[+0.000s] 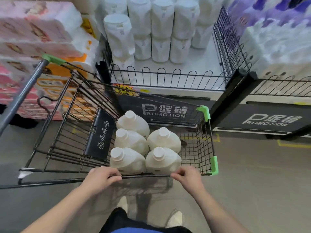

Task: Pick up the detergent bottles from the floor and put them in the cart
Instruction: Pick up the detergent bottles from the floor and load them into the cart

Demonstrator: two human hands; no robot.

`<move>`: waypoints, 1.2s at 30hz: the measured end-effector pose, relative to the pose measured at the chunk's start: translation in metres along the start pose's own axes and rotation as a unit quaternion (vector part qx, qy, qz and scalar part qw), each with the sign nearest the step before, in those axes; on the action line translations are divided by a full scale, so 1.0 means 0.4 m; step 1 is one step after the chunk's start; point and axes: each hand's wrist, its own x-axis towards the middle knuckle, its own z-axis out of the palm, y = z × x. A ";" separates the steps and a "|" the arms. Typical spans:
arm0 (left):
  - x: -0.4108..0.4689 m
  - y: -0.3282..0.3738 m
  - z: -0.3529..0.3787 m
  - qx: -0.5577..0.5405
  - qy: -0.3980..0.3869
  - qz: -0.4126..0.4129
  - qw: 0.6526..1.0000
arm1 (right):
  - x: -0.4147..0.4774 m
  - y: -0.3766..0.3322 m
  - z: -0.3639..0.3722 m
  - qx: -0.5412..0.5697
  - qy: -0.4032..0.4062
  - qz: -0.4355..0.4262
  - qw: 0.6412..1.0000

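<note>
Five detergent bottles [129, 142], one cart [196, 148]

Top centre: white display shelf [202, 64] w/ black wire fence [230, 47] round it, stacked w/ white wrapped packs [161, 19]. Upper left: pink paper-goods packs [33, 31], orange packs [55, 71] just below. Upper right: purple-printed packs [269, 17], blurred. Mid frame: black panel reading PROMOTION [165, 111], 2nd panel [271, 121] at right. Yellow-orange sticker [122, 89] on shelf edge. Grey floor [252, 174] w/ yellow tape marks [292, 145] at right. Bottom centre: pale shoes [175, 217].
</note>
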 end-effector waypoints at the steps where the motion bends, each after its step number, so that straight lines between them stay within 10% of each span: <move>1: 0.002 0.020 0.004 -0.004 0.003 -0.002 1.000 | 0.004 0.017 -0.014 -0.006 0.000 -0.001 1.000; 36: 0.139 0.797 0.225 0.007 -0.044 0.034 0.998 | -0.089 0.683 -0.541 0.028 0.009 0.039 0.999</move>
